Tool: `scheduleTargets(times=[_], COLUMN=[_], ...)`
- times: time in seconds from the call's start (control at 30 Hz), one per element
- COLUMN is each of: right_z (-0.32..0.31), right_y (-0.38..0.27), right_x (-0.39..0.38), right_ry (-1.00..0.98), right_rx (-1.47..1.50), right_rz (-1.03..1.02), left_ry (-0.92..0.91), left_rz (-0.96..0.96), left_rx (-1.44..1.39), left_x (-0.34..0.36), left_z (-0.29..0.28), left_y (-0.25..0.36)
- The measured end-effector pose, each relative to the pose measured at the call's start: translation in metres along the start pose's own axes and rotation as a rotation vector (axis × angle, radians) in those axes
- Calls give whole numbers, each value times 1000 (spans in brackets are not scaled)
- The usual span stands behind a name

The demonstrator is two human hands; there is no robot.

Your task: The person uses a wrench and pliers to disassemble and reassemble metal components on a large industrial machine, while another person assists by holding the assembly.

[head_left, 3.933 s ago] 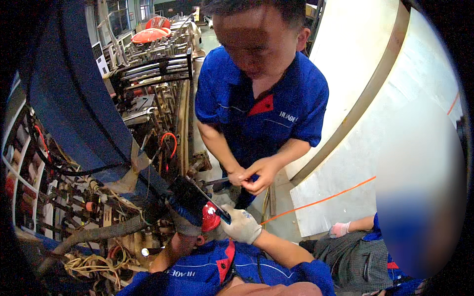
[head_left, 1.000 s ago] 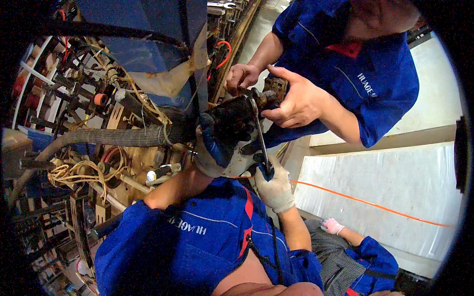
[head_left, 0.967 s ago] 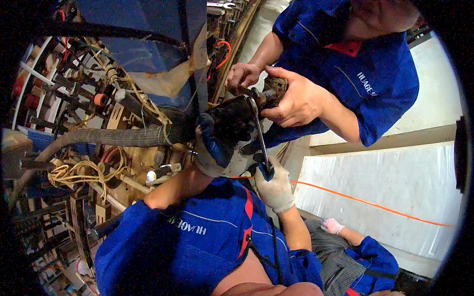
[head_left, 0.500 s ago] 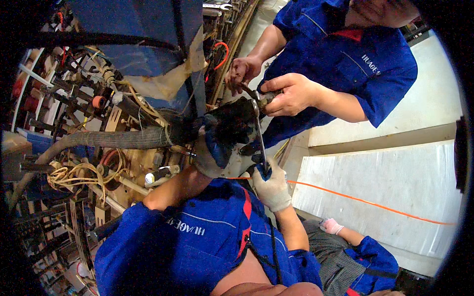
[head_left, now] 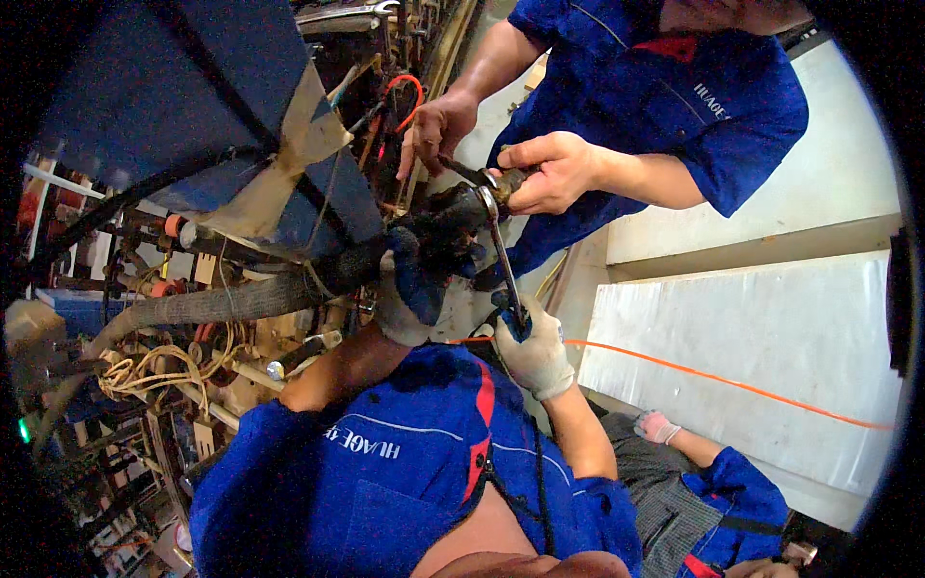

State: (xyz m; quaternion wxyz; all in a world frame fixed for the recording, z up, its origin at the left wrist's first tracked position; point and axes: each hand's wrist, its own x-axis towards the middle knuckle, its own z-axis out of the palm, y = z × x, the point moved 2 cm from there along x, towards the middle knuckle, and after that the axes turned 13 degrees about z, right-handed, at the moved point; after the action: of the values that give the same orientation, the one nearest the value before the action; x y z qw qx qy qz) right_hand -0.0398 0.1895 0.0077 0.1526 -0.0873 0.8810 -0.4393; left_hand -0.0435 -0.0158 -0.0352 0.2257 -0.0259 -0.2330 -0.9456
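My right hand [head_left: 536, 349], in a whitish glove with blue on the fingers, is closed round the lower end of a long metal wrench [head_left: 504, 252]. The wrench's ring end sits on a dark fitting [head_left: 520, 181]. My left hand [head_left: 409, 294], gloved alike, is wrapped round the dark end of a thick hose [head_left: 356, 270], just left of the fitting. A co-worker opposite grips the fitting with a bare hand [head_left: 554, 173]; their other bare hand [head_left: 438, 130] is by a dark rusty tool [head_left: 461, 170] whose end meets the fitting.
The grey braided hose [head_left: 212, 306] runs left over machine parts and coiled beige cord [head_left: 159, 371]. A blue panel [head_left: 231, 96] stands behind it. An orange line [head_left: 713, 383] crosses a pale board [head_left: 752, 337] at right. Another gloved person [head_left: 732, 501] is at lower right.
The view has shifted, and the blue panel appears more tilted. The wrench's ring end now shows clearly around the fitting. Both my hands keep their holds.
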Motion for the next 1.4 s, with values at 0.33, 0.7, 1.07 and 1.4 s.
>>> scheduleTargets(times=[0.33,0.7,1.07,1.4], right_z=[-7,5,17,19], right_y=[6,13,31,39], right_x=[11,1,-6,-3], right_ry=[-66,-66,-57,-146], right_rx=[30,9,17,94], right_rz=[-40,-31,-4,111], left_ry=[-152,-157,-171,-173], left_rz=[-31,-62,-96,-107], left_rx=[45,64,61,76], left_x=[-8,-8,-6,-5], left_z=[4,4,4,2], left_y=[8,12,6,7])
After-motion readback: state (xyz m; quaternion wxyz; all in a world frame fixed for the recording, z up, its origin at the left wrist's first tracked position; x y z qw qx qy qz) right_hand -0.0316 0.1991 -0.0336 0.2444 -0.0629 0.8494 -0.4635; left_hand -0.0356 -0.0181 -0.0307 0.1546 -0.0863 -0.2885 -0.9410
